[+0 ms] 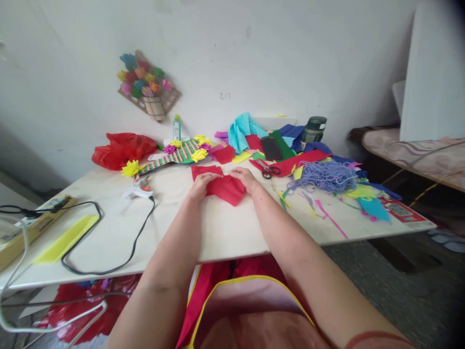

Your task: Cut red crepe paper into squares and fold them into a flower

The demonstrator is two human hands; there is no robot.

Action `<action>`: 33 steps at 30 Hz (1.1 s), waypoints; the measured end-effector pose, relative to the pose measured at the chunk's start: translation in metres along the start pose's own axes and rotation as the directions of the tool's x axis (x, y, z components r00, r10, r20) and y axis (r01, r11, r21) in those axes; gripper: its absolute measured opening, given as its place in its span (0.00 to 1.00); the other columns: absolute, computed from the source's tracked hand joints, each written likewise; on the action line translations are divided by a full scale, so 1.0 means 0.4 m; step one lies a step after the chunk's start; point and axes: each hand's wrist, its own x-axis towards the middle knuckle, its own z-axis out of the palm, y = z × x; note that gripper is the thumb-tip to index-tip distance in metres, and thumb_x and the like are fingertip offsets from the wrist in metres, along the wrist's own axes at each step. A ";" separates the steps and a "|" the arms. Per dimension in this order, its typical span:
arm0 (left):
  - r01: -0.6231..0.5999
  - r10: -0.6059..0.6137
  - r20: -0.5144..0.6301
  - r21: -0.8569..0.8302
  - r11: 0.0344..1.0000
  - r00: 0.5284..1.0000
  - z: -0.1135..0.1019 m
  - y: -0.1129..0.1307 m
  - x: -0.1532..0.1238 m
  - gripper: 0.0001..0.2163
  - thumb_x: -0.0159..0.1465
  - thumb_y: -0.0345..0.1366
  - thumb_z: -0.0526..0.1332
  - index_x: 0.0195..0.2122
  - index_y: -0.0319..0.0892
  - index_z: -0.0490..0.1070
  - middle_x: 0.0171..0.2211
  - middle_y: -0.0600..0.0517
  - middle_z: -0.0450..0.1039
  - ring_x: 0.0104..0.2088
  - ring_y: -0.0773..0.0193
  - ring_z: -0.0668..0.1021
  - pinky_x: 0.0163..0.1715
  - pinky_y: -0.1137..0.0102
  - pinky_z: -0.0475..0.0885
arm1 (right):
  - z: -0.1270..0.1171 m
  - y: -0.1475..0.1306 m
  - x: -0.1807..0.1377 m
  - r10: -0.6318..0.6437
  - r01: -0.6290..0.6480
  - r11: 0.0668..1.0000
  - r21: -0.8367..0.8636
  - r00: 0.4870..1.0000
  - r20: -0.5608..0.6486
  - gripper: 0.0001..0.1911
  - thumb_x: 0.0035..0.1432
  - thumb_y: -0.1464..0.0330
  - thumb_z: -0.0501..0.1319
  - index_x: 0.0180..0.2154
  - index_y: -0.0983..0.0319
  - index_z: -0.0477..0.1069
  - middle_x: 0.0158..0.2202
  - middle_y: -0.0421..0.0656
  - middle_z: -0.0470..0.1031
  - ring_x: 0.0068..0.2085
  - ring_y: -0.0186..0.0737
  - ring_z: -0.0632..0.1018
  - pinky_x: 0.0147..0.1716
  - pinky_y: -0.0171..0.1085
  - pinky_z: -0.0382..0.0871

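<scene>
A piece of red crepe paper [229, 192] is stretched between my two hands just above the middle of the table. My left hand [203, 185] pinches its left part, thumb and fingers pressed together. On the other side my right hand [245, 178] grips the upper right edge. The paper looks creased, with one corner hanging down toward me. To the right lie scissors [268, 169] with black handles. A white glue gun [138, 192] rests left of my left hand. Behind it is a green striped craft piece [178, 156] with yellow and purple paper flowers.
Blue-purple yarn [323, 175], a dark phone [271, 148], a dark cup [315, 130] and coloured paper scraps cover the right and back. A red plastic bag [125, 151] sits at the back left. The glue gun's black cord [136, 247] loops near a power strip [36, 228].
</scene>
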 end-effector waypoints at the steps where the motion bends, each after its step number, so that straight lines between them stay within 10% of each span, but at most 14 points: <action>1: 0.005 -0.005 0.003 0.004 1.000 1.000 0.001 0.000 -0.002 0.11 0.46 0.38 0.66 0.29 0.38 0.77 0.30 0.47 0.77 0.33 0.59 0.76 0.38 0.67 0.69 | 0.002 0.002 0.000 -0.003 0.002 1.000 -0.019 1.000 -0.012 0.11 0.35 0.65 0.68 0.24 0.62 0.70 0.22 0.35 0.72 0.27 0.34 0.72 0.34 0.35 0.65; 14: 0.006 -0.008 0.040 0.049 0.999 0.999 0.013 0.014 -0.014 0.28 0.44 0.37 0.71 0.47 0.37 0.71 0.23 0.52 0.74 0.25 0.64 0.75 0.29 0.70 0.70 | 0.000 0.027 0.019 0.008 -0.022 0.990 -0.138 0.995 -0.104 0.11 0.36 0.70 0.68 0.28 0.63 0.74 0.25 0.38 0.74 0.28 0.33 0.73 0.34 0.36 0.67; 28: 0.051 -0.045 -0.032 0.195 0.980 0.998 0.004 -0.004 -0.004 0.15 0.45 0.45 0.69 0.25 0.38 0.74 0.23 0.52 0.74 0.23 0.68 0.72 0.24 0.73 0.64 | 0.023 0.006 0.002 -0.055 0.054 0.979 -0.197 0.998 0.002 0.13 0.35 0.72 0.68 0.30 0.62 0.75 0.28 0.38 0.76 0.32 0.33 0.73 0.39 0.35 0.65; 33: 0.017 -0.005 -0.057 0.216 0.976 0.998 0.004 -0.007 -0.001 0.15 0.45 0.46 0.69 0.22 0.38 0.71 0.19 0.54 0.71 0.20 0.70 0.68 0.21 0.74 0.61 | 0.011 -0.001 0.005 -0.002 0.000 0.999 -0.045 0.999 -0.034 0.21 0.47 0.51 0.61 0.31 0.63 0.75 0.29 0.43 0.77 0.35 0.39 0.76 0.39 0.37 0.67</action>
